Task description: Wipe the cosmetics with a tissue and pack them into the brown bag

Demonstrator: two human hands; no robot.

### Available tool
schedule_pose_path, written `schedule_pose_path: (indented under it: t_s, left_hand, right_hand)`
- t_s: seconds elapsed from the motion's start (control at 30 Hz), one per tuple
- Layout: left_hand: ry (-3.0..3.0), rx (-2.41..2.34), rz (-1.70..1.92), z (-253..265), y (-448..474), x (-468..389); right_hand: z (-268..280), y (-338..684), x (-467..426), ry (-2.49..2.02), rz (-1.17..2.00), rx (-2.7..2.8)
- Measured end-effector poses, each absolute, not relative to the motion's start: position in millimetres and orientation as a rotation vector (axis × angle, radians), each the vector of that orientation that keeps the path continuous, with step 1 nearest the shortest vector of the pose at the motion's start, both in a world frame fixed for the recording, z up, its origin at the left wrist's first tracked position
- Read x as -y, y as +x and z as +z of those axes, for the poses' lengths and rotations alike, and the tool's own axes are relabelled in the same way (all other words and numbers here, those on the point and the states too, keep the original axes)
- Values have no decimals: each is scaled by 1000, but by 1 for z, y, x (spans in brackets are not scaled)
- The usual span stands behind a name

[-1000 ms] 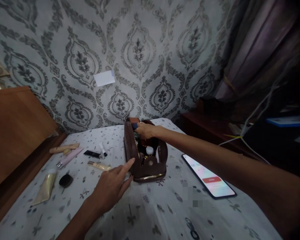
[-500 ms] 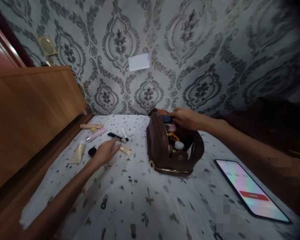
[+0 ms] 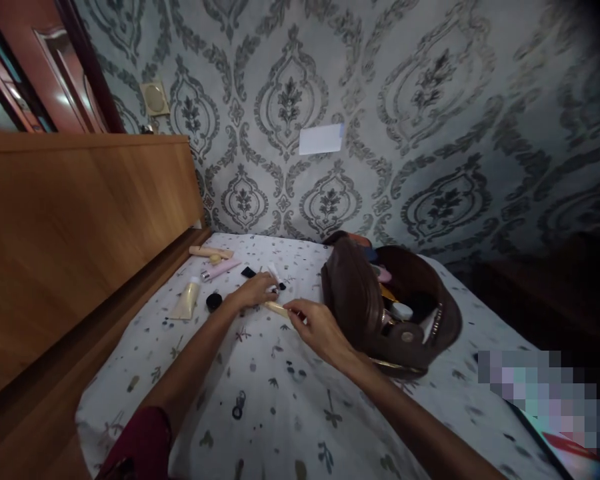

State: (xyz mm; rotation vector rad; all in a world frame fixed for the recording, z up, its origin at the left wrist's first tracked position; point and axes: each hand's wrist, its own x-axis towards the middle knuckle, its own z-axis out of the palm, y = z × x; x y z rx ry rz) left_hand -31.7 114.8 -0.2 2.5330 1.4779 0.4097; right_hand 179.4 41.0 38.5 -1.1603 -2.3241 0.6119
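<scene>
My right hand [image 3: 320,328] pinches the right end of a small cream tube [image 3: 277,308] lying just above the sheet. My left hand [image 3: 253,291] is closed, its fingers curled down beside the tube's other end; what they grip is partly hidden. Under that hand shows the dark end of a black tube [image 3: 249,272]. Close to its fingertips lies a slim white tube with a black cap [image 3: 275,273]. A round black pot [image 3: 213,302] is left of my left wrist. The open brown toiletry bag [image 3: 353,290] stands right of my right hand, holding a white-lidded jar [image 3: 401,311] and other items.
Farther left lie a cream squeeze tube [image 3: 186,300], a pink tube [image 3: 221,269], a peach tube [image 3: 210,253] and a small yellowish item [image 3: 215,260]. A wooden panel [image 3: 95,247] borders the bed on the left. A phone [image 3: 555,437], partly blurred, lies at lower right.
My right hand has left the bag and come over to the small cream tube. My left hand's fingers have curled in near the black tube. The view has swung left.
</scene>
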Motion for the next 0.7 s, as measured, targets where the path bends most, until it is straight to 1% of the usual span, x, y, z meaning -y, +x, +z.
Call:
schedule_pose_path:
  t_s: [0.17, 0.27, 0.37, 0.57, 0.7]
  left_hand:
    - [2564, -1434, 485, -11, -39, -117]
    - [2586, -1471, 576, -17, -34, -116]
    - [2611, -1476, 670, -19, -31, -110]
    - [2602, -1544, 836, -14, -32, -96]
    - [2607, -1537, 812, -14, -35, -89]
  right_hand:
    - [-6, 163, -50, -1115, 1066, 1931]
    - [-22, 157, -47, -1050, 1225, 1657]
    - [-31, 158, -39, -986, 1292, 1567]
    - [-43, 161, -28, -1000, 1290, 1475]
    - [-50, 161, -26, -1009, 1269, 1498]
